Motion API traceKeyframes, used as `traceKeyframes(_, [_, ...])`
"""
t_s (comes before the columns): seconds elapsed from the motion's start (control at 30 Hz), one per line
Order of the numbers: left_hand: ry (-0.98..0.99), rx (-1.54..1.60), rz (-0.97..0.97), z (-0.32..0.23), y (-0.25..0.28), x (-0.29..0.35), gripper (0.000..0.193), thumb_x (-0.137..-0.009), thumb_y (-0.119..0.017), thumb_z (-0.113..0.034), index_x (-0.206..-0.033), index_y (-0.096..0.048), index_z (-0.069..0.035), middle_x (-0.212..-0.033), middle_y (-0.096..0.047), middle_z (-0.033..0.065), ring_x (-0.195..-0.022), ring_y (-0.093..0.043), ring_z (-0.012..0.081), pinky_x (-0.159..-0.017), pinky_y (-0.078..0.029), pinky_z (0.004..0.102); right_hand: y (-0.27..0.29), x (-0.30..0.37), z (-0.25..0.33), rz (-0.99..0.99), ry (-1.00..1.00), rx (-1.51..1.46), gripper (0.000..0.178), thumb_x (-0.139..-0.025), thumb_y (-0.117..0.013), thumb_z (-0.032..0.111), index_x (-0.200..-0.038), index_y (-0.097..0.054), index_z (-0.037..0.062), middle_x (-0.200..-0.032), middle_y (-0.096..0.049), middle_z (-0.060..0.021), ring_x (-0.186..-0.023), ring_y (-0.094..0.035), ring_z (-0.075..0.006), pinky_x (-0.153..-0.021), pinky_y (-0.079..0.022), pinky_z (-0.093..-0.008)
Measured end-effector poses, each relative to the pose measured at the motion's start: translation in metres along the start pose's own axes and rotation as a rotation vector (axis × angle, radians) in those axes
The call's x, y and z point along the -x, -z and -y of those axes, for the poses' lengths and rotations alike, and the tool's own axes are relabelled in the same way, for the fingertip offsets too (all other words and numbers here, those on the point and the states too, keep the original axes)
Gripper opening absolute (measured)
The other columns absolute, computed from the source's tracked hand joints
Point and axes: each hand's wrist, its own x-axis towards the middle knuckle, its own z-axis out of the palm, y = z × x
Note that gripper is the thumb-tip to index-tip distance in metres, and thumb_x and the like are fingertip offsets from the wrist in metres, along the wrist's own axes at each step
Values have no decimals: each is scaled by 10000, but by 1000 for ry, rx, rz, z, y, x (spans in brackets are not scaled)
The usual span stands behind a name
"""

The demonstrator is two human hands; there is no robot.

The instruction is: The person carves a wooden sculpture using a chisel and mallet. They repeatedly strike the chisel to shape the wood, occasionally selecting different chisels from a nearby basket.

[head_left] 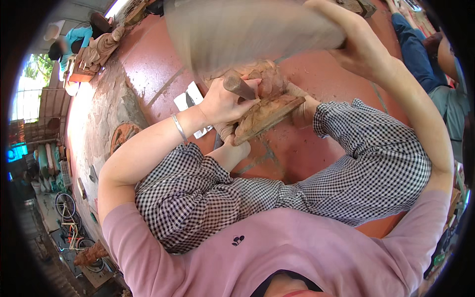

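Clock directions were read from the carved wooden piece [271, 81], 12 being at the top of the view. The piece lay between the bare feet, the right foot [308, 102] at 3 o'clock and the left foot [241, 151] at 7; its flat base edge ran from 8 to 2, while its full long axis could not be told behind the hand. The left hand [222, 102], the nearer, overlapped the piece at 9 o'clock, its fingers closed around a wooden handle [237, 85] whose butt pointed toward 10; the handle's lower end was hidden. The right hand [360, 48], well apart at 2 o'clock, gripped a wooden mallet [257, 32], which was blurred and stretched across 12, covering the piece's far margin; its height above the handle could not be judged. White sheets [180, 102] lay near, at 9 o'clock, partly behind the left wrist; nothing visible stood between the handle's butt and the mallet. Farther out were a grey-brown slab [111, 94] at 9, a person in dark blue trousers [413, 49] at 2, a blue-sleeved person [78, 35] beside a carved figure [102, 48] at 10, and, at 8, a bicycle [73, 232]
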Motion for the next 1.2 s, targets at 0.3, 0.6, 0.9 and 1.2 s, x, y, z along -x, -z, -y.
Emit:
traceKeyframes(0.3, [-263, 176, 254, -8, 34, -21, 78, -841, -690, -60, -884, -644, -13, -934, -700, 131, -1056, -667, 274, -1049, -469, 402, -4, 13, -8, 67, -40, -9, 398, -692, -686, 58, -1066, -548, 58, -894, -608, -148, -865, -616, -367, -718, -490, -450])
traceKeyframes(0.6, [274, 593, 85, -8, 30, -8, 106, -884, -683, -25, -892, -583, 10, -1129, -654, 141, -1225, -578, 239, -932, -553, 337, -8, 17, -12, 106, -328, -266, 345, -775, -664, 32, -1099, -547, 55, -998, -634, -199, -969, -619, -401, -803, -492, -442])
traceKeyframes(0.9, [152, 341, 110, -7, 26, -14, 91, -865, -695, -43, -922, -631, -12, -1136, -676, 133, -1157, -619, 196, -913, -530, 324, 0, 15, -10, 119, -415, -276, 343, -786, -680, 48, -1104, -552, 38, -982, -646, -203, -964, -636, -388, -803, -496, -434])
traceKeyframes(1.2, [-30, 128, 64, -4, 17, -13, 127, -861, -700, -103, -937, -651, -15, -953, -677, 82, -866, -651, 175, -777, -522, 310, 5, 7, -9, 115, 41, 84, 413, -711, -676, 0, -1101, -542, 24, -1019, -637, -184, -967, -623, -388, -806, -495, -438])
